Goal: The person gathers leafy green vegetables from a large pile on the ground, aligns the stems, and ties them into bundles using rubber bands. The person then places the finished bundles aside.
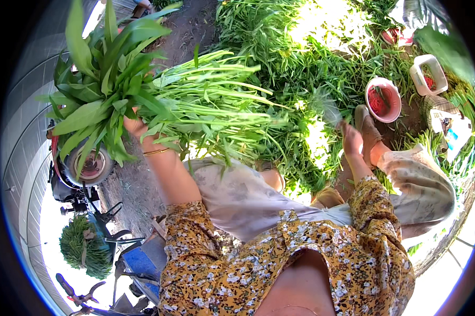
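My left hand (136, 126) is closed around a big bunch of long-stemmed leafy greens (211, 100), raised at the upper left. Its broad leaves spread to the left and the pale stems point right; the leaves hide part of the fingers. My right hand (352, 140) is closed beside my shoe, above the loose greens (279, 68) heaped on the ground. A pale, see-through streak (328, 109), smeared by motion, sticks out from its fingertips, and its kind does not show.
A pink bucket (372, 87) with red strands stands just beyond my right foot. Behind it is a white basket (443, 87), also with something red inside. A wheel (90, 166) and vehicle parts stand at the left, near a tied green bundle (82, 245). Another person's red shoe (398, 37) shows at the upper right.
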